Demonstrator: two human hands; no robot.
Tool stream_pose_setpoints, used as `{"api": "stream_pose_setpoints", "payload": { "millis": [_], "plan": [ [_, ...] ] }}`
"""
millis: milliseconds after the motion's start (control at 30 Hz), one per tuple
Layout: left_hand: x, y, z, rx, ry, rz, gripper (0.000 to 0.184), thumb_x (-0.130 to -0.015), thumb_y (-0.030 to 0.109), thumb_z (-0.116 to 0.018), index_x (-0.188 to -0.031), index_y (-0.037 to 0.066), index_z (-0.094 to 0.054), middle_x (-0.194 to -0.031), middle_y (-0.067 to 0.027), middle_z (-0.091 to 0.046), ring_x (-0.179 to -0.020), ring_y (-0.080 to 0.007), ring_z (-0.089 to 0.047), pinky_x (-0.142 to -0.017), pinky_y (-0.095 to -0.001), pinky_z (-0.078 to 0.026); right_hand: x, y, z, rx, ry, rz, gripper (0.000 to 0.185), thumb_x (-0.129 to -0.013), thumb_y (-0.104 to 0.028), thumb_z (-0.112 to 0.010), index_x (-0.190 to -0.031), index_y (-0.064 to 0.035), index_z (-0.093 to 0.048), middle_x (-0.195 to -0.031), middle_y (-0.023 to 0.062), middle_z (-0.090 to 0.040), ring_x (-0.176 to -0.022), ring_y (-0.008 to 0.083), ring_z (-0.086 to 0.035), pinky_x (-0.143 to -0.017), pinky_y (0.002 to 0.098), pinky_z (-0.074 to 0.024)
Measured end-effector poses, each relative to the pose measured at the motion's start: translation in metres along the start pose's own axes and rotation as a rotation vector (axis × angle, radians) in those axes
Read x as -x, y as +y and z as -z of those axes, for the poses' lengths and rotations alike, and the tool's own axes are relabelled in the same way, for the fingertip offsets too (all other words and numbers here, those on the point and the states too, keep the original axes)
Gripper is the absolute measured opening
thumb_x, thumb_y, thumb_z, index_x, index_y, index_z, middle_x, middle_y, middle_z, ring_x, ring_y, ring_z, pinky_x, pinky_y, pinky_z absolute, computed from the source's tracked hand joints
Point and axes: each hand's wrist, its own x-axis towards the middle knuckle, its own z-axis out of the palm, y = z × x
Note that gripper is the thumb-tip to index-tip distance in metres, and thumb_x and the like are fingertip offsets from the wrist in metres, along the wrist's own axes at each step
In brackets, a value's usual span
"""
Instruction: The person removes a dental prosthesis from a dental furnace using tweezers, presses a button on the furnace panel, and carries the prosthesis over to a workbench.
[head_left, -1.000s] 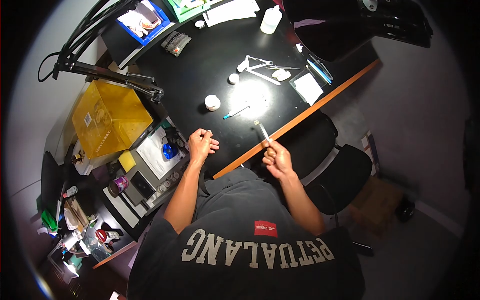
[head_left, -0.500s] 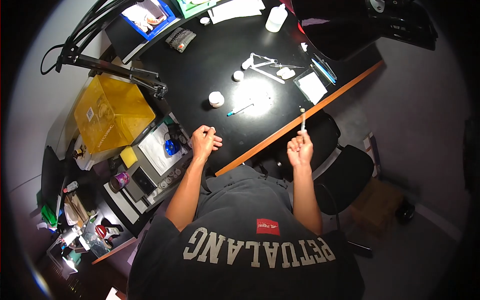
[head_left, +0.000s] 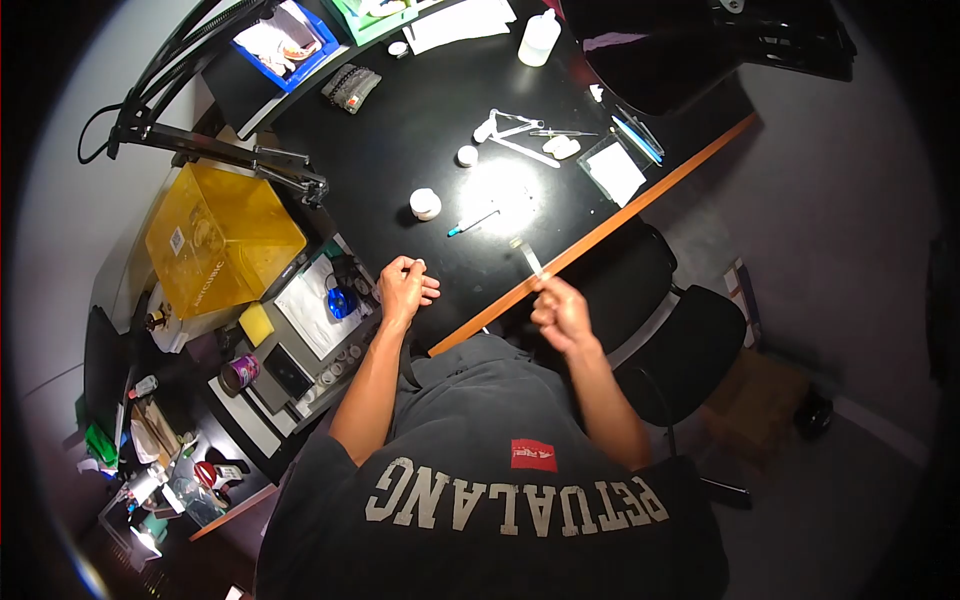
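My right hand (head_left: 563, 313) is closed round a thin pale stick with a yellowish tip (head_left: 528, 258), blurred by motion. The stick points up and left over the table's wooden edge. My left hand (head_left: 403, 288) is by the table's near left corner, its thumb and forefinger pinched together and the other fingers curled. A small whitish spot shows at its fingertips; what it is I cannot make out. Beyond that hand are a white jar (head_left: 425, 204) and a slim tool with a teal end (head_left: 473, 222), lying in the lamp glare. A smaller white jar (head_left: 467, 156) stands farther back.
White jointed instrument (head_left: 515, 130), a pad with white paper (head_left: 614, 172) and pens (head_left: 637, 138) lie at the right. A bottle (head_left: 539, 40) and grey brush-like block (head_left: 352, 88) are farther back. Left are a yellow cover (head_left: 220, 240) and lamp arm (head_left: 200, 143); a chair (head_left: 665, 350) stands right.
My right hand has swung left with the stick, which now leans up-left over the table edge instead of standing upright in view. My left hand holds its pinch in nearly the same place.
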Motion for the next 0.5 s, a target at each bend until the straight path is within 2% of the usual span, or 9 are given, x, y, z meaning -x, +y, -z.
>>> {"api": "stream_pose_setpoints", "payload": {
  "millis": [33, 100, 167, 233, 300, 333, 367, 433, 500],
  "plan": [
    [-0.001, 0.0, 0.001, 0.007, -0.007, 0.006, 0.02, -0.097, 0.019, -0.053, -0.087, 0.002, -0.058, -0.07, -0.0142, -0.068, -0.053, -0.0176, -0.066, -0.044, -0.0251, -0.05, 0.008, 0.004, -0.01, -0.004, -0.065, -0.056, 0.011, -0.09, -0.012, -0.059, -0.08, -0.008, -0.058, -0.054, -0.0067, -0.034, -0.041, 0.0048, -0.028, -0.04, 0.0221, -0.0226],
    [-0.002, -0.002, 0.001, 0.014, -0.017, -0.006, 0.02, -0.097, 0.019, -0.053, -0.088, 0.002, -0.058, -0.07, -0.0142, -0.068, -0.053, -0.0176, -0.066, -0.044, -0.0252, -0.05, 0.002, 0.0, 0.002, 0.018, 0.051, 0.079, 0.013, -0.091, -0.012, -0.058, -0.079, -0.008, -0.057, -0.054, -0.0074, -0.032, -0.041, 0.0045, -0.027, -0.04, 0.0222, -0.0229],
    [-0.002, -0.004, 0.003, 0.017, -0.009, -0.015, 0.02, -0.097, 0.019, -0.053, -0.088, 0.002, -0.058, -0.07, -0.0143, -0.068, -0.054, -0.0175, -0.066, -0.044, -0.0253, -0.05, -0.008, -0.027, 0.019, -0.192, 0.125, 0.199, 0.017, -0.093, -0.012, -0.058, -0.077, -0.0083, -0.055, -0.054, -0.0075, -0.031, -0.042, 0.0041, -0.027, -0.04, 0.0224, -0.0238],
    [-0.001, -0.005, 0.001, 0.011, 0.001, -0.028, 0.02, -0.096, 0.019, -0.053, -0.088, 0.001, -0.058, -0.07, -0.0145, -0.068, -0.054, -0.0176, -0.067, -0.044, -0.0255, -0.05, -0.015, -0.041, 0.029, -0.258, 0.204, 0.406, 0.016, -0.092, -0.011, -0.058, -0.076, -0.0085, -0.054, -0.054, -0.0074, -0.031, -0.042, 0.0038, -0.027, -0.039, 0.0229, -0.024],
    [-0.002, -0.003, 0.001, -0.001, 0.005, -0.023, 0.021, -0.096, 0.019, -0.053, -0.088, 0.001, -0.058, -0.071, -0.0148, -0.068, -0.054, -0.0179, -0.067, -0.043, -0.0258, -0.05, -0.018, -0.034, 0.027, -0.247, 0.176, 0.343, 0.017, -0.093, -0.011, -0.057, -0.076, -0.0083, -0.054, -0.054, -0.0074, -0.03, -0.042, 0.004, -0.027, -0.039, 0.0231, -0.0241],
    [-0.001, -0.001, 0.001, -0.002, 0.001, -0.016, 0.02, -0.096, 0.019, -0.053, -0.088, 0.001, -0.058, -0.071, -0.0149, -0.068, -0.054, -0.018, -0.067, -0.044, -0.0258, -0.051, -0.014, -0.022, 0.014, -0.155, 0.16, 0.197, 0.017, -0.094, -0.012, -0.056, -0.078, -0.007, -0.056, -0.054, -0.0078, -0.029, -0.042, 0.0042, -0.026, -0.04, 0.0228, -0.0233],
    [0.0, 0.0, 0.001, -0.003, -0.002, -0.006, 0.02, -0.096, 0.019, -0.053, -0.088, 0.001, -0.058, -0.071, -0.0149, -0.068, -0.054, -0.0181, -0.067, -0.044, -0.0259, -0.051, -0.007, -0.007, 0.008, 0.014, 0.003, 0.078, 0.015, -0.094, -0.013, -0.057, -0.081, -0.0061, -0.058, -0.054, -0.0079, -0.029, -0.042, 0.0041, -0.024, -0.041, 0.0224, -0.0227],
    [-0.002, -0.001, 0.001, 0.014, -0.012, 0.0, 0.02, -0.096, 0.018, -0.053, -0.088, 0.001, -0.057, -0.071, -0.015, -0.068, -0.053, -0.0182, -0.067, -0.044, -0.0259, -0.051, 0.005, 0.01, -0.007, 0.075, -0.107, -0.017, 0.014, -0.094, -0.014, -0.058, -0.084, -0.0058, -0.06, -0.054, -0.0081, -0.03, -0.042, 0.0036, -0.025, -0.041, 0.0221, -0.0218],
    [-0.004, -0.004, 0.003, 0.022, -0.01, -0.01, 0.02, -0.096, 0.019, -0.053, -0.088, 0.001, -0.057, -0.071, -0.015, -0.068, -0.053, -0.0183, -0.066, -0.043, -0.026, -0.051, 0.0, -0.003, 0.0, 0.034, 0.0, 0.159, 0.021, -0.098, -0.019, -0.055, -0.082, -0.0058, -0.059, -0.054, -0.0076, -0.029, -0.042, 0.0043, -0.024, -0.041, 0.0229, -0.0214]
  ]
}}
